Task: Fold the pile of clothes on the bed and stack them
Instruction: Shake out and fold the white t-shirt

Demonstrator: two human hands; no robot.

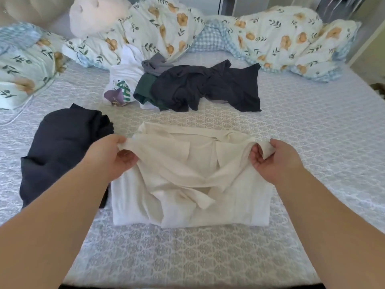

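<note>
Both forearms reach in from the near edge, and at their ends the fingers are curled tight on cloth. On the left hand (110, 157), thumb and fingers pinch one bunched corner of a cream garment (187, 163); on the right hand (275, 159), the fingertips pinch the opposite corner, a small flap of it folded over them. Between the two grips the fabric is pulled into a sagging band, raised a little off what lies beneath (its lower part drapes down in loose creases). Underneath sits a folded white garment (250, 205), squared up on the patterned bedsheet (187, 257). Just left of it, touching its edge, lies a folded dark navy garment (62, 147). Farther up the bed (323, 153) waits the unfolded pile (187, 86): a dark navy piece on top, something green and something grey under it, and a white printed shirt (123, 80) at its left. Behind that, a rumpled floral duvet (270, 38) and a pale plush toy (93, 15).
</note>
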